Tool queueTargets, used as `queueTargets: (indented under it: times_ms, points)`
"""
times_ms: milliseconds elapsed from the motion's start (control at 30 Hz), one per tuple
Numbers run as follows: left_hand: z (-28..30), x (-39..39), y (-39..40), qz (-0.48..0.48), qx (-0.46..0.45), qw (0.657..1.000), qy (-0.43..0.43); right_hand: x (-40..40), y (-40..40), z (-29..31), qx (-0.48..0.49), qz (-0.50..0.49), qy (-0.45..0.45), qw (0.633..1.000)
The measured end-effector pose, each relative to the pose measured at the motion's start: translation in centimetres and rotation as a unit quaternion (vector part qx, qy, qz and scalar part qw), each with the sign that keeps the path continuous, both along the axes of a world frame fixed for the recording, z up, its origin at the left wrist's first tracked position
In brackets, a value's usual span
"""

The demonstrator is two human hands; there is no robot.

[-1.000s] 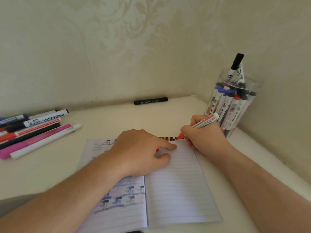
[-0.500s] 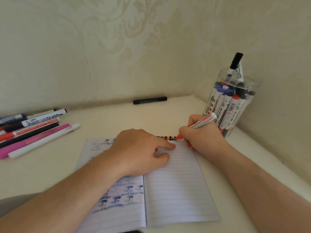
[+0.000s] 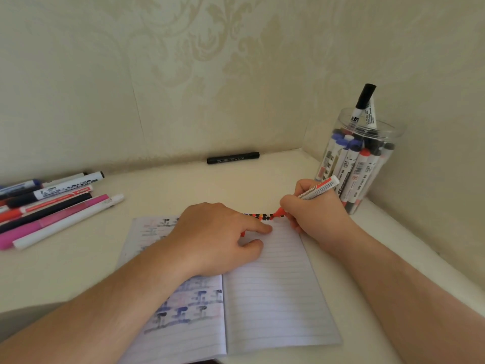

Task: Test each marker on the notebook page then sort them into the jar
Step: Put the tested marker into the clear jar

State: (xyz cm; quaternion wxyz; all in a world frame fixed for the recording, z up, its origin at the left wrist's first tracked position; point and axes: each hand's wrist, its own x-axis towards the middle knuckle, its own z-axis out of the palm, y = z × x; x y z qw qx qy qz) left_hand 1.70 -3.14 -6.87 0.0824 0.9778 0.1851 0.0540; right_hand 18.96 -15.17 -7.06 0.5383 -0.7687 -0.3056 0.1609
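Right hand (image 3: pixel 317 214) pinches a red marker (image 3: pixel 316 189) mid-barrel, tip on the notebook (image 3: pixel 275 298) page's top edge, near the table's back-right corner, w/ the jar (image 3: pixel 359 164) just beyond. Left hand (image 3: pixel 217 237) rests on the page, fingers loosely curled; a red bit shows under them, prob. the cap. Marker looks light, stiff, smooth plastic; best held mid-barrel.
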Motion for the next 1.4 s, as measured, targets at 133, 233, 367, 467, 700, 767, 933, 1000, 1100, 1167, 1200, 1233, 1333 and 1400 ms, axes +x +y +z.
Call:
queueTargets:
  times_ms: [133, 233, 367, 467, 700, 767, 933, 1000, 1100, 1167, 1200, 1233, 1333, 1400]
  points:
    - [0.0, -0.1, -0.1, -0.001, 0.000, 1.000, 0.005, 0.0, 0.1, -0.2, -0.002, 0.004, -0.005, 1.000]
    - [-0.2, -0.4, 0.1, 0.001, -0.028, 0.999, -0.028, 0.2, 0.0, -0.1, 0.020, 0.013, 0.018, 1.000]
    - [-0.9, -1.0, 1.2, 0.019, -0.143, 0.981, -0.128, 0.3, -0.8, 0.5, 0.131, 0.057, 0.080, 0.987]
    - [-1.1, -0.9, 1.5, 0.015, -0.193, 0.968, -0.158, -0.1, -1.6, 1.3, 0.178, 0.133, 0.117, 0.968]
    - [-1.1, -0.7, 1.8, 0.034, -0.241, 0.956, -0.161, 0.2, -2.4, 1.8, 0.141, 0.208, 0.221, 0.942]
    - [-1.0, -0.7, 1.7, 0.034, -0.238, 0.957, -0.162, 0.0, -2.2, 1.8, 0.123, 0.201, 0.209, 0.949]
    - [-1.0, -0.7, 1.7, 0.020, -0.219, 0.962, -0.163, -0.3, -2.0, 1.9, 0.113, 0.189, 0.203, 0.954]
    - [-1.0, -0.8, 1.7, 0.011, -0.213, 0.964, -0.160, -0.5, -1.9, 1.8, 0.106, 0.187, 0.182, 0.959]
    - [-1.0, -0.8, 1.6, 0.007, -0.210, 0.964, -0.162, -0.8, -1.7, 1.5, 0.101, 0.176, 0.143, 0.969]
    - [-0.9, -0.8, 1.6, 0.010, -0.216, 0.957, -0.190, -0.9, -1.6, 1.4, 0.102, 0.169, 0.131, 0.971]
    - [-0.9, -0.8, 1.7, 0.010, -0.219, 0.952, -0.212, -0.9, -1.5, 1.4, 0.102, 0.171, 0.128, 0.972]
    - [-1.0, -0.8, 1.7, 0.009, -0.216, 0.948, -0.235, -1.0, -1.5, 1.3, 0.102, 0.175, 0.126, 0.971]
    - [-1.0, -0.7, 1.9, 0.009, -0.210, 0.942, -0.263, -1.0, -1.5, 1.2, 0.109, 0.176, 0.126, 0.970]
    - [-1.2, -0.7, 1.9, 0.010, -0.199, 0.942, -0.269, -1.1, -1.3, 1.1, 0.115, 0.171, 0.112, 0.972]
